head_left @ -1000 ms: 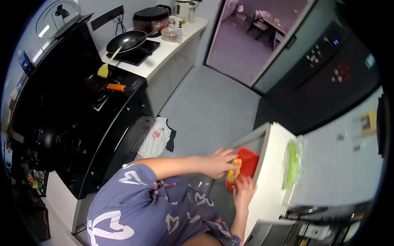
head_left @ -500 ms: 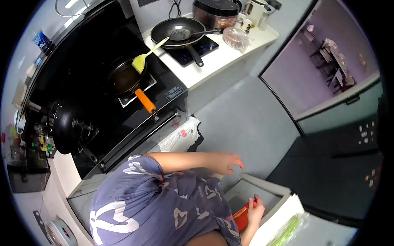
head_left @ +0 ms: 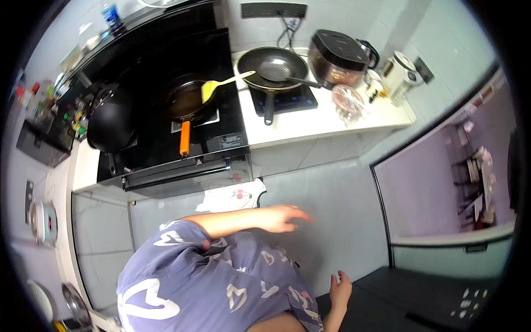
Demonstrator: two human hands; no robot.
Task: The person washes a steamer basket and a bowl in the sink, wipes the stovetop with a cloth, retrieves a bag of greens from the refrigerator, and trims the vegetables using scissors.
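Note:
My left hand [head_left: 282,218] reaches across in front of my patterned blue shirt. Its fingers are stretched out, slightly blurred at the tips, and hold nothing. Lower right, my right hand [head_left: 341,290] is raised beside a dark panel [head_left: 381,301], fingers apart, with nothing visible in it. On the black cooktop [head_left: 152,130], a frying pan with an orange handle [head_left: 185,138] has a yellow-green spatula [head_left: 213,87] resting across its rim. A second black frying pan [head_left: 272,55] stands on an induction plate [head_left: 301,100], a slotted utensil [head_left: 282,72] lying in it.
A dark wok [head_left: 110,124] sits at the cooktop's left. A black cooker [head_left: 337,55], a plastic-wrapped item [head_left: 348,102] and a pale kettle [head_left: 397,69] stand on the white counter [head_left: 326,124]. A white bag with cherries [head_left: 232,196] lies on the floor. A doorway [head_left: 423,182] lies right.
My view has turned. The red package, pale-rimmed compartment and bagged greens near my right hand have left view. That hand was at the red package and is now apart from it.

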